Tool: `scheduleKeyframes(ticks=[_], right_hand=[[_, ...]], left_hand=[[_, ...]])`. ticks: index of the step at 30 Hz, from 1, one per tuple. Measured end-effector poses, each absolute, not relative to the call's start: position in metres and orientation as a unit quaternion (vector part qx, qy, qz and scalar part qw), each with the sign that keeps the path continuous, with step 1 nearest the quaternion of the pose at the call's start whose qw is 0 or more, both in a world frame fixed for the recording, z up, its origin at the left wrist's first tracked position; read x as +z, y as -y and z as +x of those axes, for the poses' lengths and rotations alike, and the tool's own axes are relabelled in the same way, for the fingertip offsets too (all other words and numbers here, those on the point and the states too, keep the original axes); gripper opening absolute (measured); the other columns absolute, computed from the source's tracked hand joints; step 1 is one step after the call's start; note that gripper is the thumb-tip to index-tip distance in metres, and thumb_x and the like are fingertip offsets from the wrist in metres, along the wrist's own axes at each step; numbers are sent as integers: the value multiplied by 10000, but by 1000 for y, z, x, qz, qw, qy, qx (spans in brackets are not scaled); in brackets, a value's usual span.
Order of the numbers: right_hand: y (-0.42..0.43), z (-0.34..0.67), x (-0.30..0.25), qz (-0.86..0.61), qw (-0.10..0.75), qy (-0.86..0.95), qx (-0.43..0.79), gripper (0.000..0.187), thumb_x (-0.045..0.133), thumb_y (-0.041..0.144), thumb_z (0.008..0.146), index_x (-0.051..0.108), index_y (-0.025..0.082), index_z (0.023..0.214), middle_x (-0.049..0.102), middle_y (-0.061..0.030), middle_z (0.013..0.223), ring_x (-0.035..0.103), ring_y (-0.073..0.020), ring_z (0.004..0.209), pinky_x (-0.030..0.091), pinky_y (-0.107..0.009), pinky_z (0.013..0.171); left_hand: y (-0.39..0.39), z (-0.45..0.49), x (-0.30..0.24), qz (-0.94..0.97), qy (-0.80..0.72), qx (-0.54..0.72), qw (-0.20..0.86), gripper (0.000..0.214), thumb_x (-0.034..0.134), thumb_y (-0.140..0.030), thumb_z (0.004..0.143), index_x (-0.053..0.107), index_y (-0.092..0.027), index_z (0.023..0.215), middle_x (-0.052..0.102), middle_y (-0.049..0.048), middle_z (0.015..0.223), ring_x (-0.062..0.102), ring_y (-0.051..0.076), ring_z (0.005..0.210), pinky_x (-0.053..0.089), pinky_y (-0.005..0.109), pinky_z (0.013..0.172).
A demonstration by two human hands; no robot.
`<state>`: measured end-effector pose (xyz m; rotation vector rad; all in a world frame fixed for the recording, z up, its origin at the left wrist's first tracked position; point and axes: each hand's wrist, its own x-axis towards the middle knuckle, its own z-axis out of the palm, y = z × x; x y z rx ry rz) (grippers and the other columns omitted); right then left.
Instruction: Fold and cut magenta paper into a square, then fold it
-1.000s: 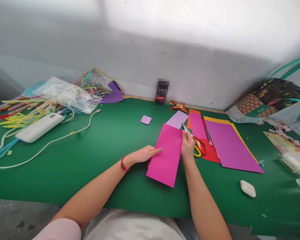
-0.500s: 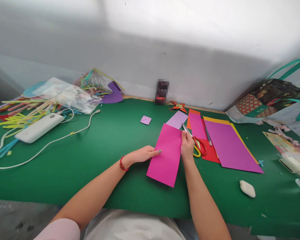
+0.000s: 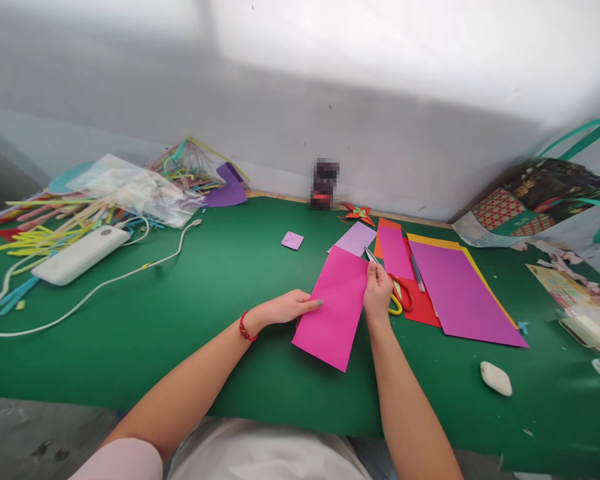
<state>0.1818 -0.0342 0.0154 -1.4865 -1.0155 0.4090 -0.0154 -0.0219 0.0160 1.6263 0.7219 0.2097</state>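
Note:
A bright pink sheet of paper is held tilted above the green table, one hand at each side edge. My left hand pinches its left edge, thumb on top and the other fingers hidden beneath. On the opposite edge, near the upper corner, my right hand is closed on the paper. Just behind the right hand lie scissors with red and yellow handles, partly covered by that hand. A pale lilac sheet shows beyond the pink paper. Left of it sits a small folded lilac paper square.
At the right lie a purple sheet, a pen and a white rounded case. A patterned bag leans by the wall. On the left are a white power bank with its cable and a heap of coloured strips.
Both hands keep their hold on the pink paper. Its lower edge has risen very slightly, and the right hand has shifted a touch to the right.

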Motion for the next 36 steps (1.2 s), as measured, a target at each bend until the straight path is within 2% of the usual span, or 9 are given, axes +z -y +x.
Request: scheduleKeyframes(ticks=[5,11,18,24,29,33,36], right_hand=[[35,181,16,-658,583,451,153,504,328,680,769,349,218,567,246,70,489,245,-105,492,207,-257,482],[36,183,15,-671,577,448,125,496,307,667,787,350,219,578,265,67,493,255,-109,493,219,-261,488],[37,182,16,-677,576,445,110,500,292,674,792,334,223,578,261,66,493,255,-115,503,222,-266,501],[35,189,13,-669,594,433,110,494,295,671,797,321,228,580,251,66,508,245,-118,510,216,-270,504],[31,193,6,-672,596,425,111,501,291,681,790,338,226,587,249,70,505,241,-116,501,214,-268,496],[28,193,4,-679,582,432,113,509,278,688,787,350,225,591,256,69,492,247,-118,498,216,-268,495],[28,194,4,-683,581,432,100,511,272,692,784,348,225,593,262,68,500,253,-120,503,218,-268,499]], left_hand=[[23,-13,16,693,-357,65,622,569,398,-734,686,409,-178,568,365,-41,492,318,88,442,260,248,453],[22,-12,14,696,-341,90,625,553,398,-706,708,438,-164,606,413,-26,600,325,90,529,281,244,506],[21,-13,13,697,-369,104,607,529,415,-687,713,418,-168,611,386,-33,591,320,94,540,273,241,505],[22,-13,12,687,-343,112,630,509,441,-648,740,493,-148,660,466,-23,616,379,88,540,313,230,509],[26,-11,15,656,-340,97,666,470,402,-608,787,489,-154,708,554,-10,539,479,102,447,364,234,458],[27,-8,15,653,-345,87,669,461,387,-598,798,471,-155,702,583,0,511,472,96,349,342,227,374],[26,-7,12,645,-337,95,679,447,398,-586,800,474,-152,726,595,-2,520,482,90,356,359,218,374]])
